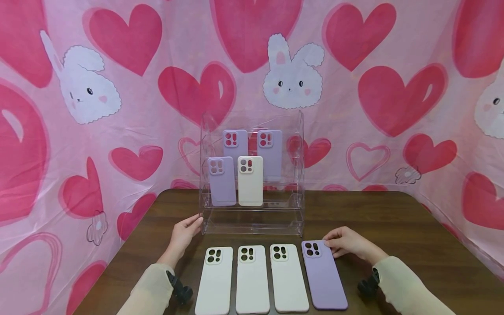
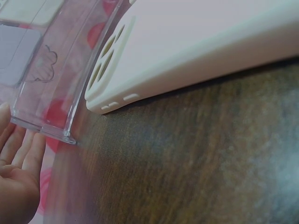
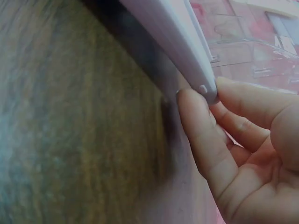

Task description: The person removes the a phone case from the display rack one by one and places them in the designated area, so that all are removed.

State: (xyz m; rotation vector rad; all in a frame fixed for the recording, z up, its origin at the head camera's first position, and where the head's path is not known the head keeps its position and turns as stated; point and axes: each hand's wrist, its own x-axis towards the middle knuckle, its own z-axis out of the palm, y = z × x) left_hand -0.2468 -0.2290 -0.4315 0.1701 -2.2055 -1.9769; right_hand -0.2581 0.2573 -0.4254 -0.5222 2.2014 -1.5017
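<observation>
In the head view my right hand (image 1: 350,243) pinches the upper right corner of a purple phone case (image 1: 326,278), the rightmost of the front row. The right wrist view shows thumb and fingertip on that case's corner (image 3: 187,51). A clear tiered display stand (image 1: 252,228) stands behind the row. Against its lower left side, my left hand (image 1: 185,234) rests its fingertips. Those fingers look nearly straight in the left wrist view, beside the stand's clear edge (image 2: 51,133). Three white phone cases (image 1: 214,280) lie left of the purple one, camera cutouts toward the stand.
On the stand, a purple case (image 1: 222,181) and a white case (image 1: 250,181) lean on a middle tier. Two more purple cases (image 1: 270,153) stand higher up behind them. The brown wooden table (image 1: 366,214) meets a pink curtain (image 1: 338,118) printed with hearts and rabbits.
</observation>
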